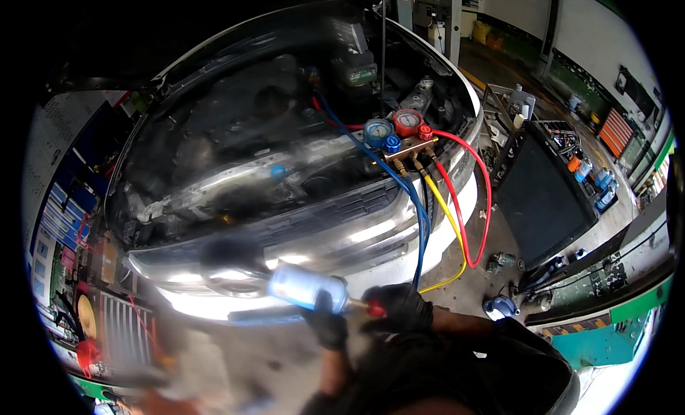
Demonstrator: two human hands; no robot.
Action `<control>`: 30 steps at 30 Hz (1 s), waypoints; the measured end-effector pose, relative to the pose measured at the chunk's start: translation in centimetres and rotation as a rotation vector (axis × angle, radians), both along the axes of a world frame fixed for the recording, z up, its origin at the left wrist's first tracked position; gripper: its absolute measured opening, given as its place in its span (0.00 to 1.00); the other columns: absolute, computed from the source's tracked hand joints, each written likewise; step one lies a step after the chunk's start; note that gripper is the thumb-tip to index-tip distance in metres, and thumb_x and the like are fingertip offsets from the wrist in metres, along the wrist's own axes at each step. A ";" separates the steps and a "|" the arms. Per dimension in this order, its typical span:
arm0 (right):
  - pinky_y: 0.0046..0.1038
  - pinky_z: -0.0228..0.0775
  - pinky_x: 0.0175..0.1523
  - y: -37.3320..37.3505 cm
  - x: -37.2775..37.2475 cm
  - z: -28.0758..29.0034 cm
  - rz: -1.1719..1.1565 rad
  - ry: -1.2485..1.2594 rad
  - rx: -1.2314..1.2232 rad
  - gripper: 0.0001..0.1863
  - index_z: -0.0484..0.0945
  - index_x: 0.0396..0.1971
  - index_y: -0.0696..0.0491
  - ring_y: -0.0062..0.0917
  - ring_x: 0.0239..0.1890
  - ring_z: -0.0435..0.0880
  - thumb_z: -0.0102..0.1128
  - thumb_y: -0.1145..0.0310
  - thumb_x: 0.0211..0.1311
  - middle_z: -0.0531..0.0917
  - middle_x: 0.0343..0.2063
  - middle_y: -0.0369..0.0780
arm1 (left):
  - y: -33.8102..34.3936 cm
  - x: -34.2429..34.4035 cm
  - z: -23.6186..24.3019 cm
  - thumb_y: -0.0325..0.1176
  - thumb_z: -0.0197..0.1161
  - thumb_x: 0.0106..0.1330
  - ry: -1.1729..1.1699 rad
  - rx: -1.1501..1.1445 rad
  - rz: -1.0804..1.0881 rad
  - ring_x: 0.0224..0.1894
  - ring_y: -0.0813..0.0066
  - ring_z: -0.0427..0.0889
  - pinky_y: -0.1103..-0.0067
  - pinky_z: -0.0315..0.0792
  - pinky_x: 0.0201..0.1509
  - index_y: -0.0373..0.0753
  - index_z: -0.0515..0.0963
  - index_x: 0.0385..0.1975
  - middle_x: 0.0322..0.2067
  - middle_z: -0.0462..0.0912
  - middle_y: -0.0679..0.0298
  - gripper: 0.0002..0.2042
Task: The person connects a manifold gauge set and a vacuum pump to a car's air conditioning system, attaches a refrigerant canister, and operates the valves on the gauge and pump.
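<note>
Both gloved: left hand (326,322) wrapped under a pale blue canister (303,286), right hand (399,306) closed around its red valve end (374,309), low in front of the white car's bumper (371,269). Beyond, blue hose (417,222), yellow hose (449,222) and red hose (485,201) rising to a gauge manifold (399,129) hung in the open engine bay (285,137).

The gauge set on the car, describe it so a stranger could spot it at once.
Look at the open engine bay of the white car. On its right front edge sits the manifold gauge set: a blue dial beside a red dial. Only it trails blue, yellow and red hoses down the bumper.
</note>
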State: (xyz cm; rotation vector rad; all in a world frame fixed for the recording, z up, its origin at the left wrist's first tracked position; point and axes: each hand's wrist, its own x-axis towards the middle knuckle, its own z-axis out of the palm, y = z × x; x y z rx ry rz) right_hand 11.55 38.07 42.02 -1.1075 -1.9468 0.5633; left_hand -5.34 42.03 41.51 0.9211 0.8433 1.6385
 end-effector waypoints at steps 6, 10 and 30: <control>0.23 0.68 0.30 0.8 0.1 0.8 0.427 0.850 -1.201 0.21 0.77 0.40 0.52 0.20 0.24 0.77 0.63 0.49 0.60 0.79 0.23 0.32 | 0.5 0.3 -0.4 0.57 0.63 0.53 -0.383 0.105 -0.115 0.42 0.57 0.80 0.64 0.71 0.50 0.30 0.67 0.54 0.41 0.79 0.54 0.38; 0.36 0.72 0.31 3.3 1.5 2.0 0.089 0.022 0.101 0.27 0.76 0.37 0.53 0.43 0.29 0.81 0.68 0.44 0.50 0.78 0.22 0.45 | -0.4 1.5 1.8 0.43 0.65 0.57 0.145 -0.065 0.385 0.34 0.63 0.82 0.69 0.75 0.42 0.27 0.68 0.50 0.34 0.81 0.52 0.28; 0.37 0.75 0.33 3.5 4.2 2.7 0.071 -0.134 -0.170 0.21 0.77 0.36 0.54 0.41 0.27 0.82 0.71 0.56 0.49 0.82 0.25 0.46 | -0.9 5.9 5.0 0.33 0.72 0.47 0.555 -0.114 0.333 0.35 0.66 0.79 0.70 0.74 0.41 0.31 0.69 0.44 0.34 0.78 0.59 0.25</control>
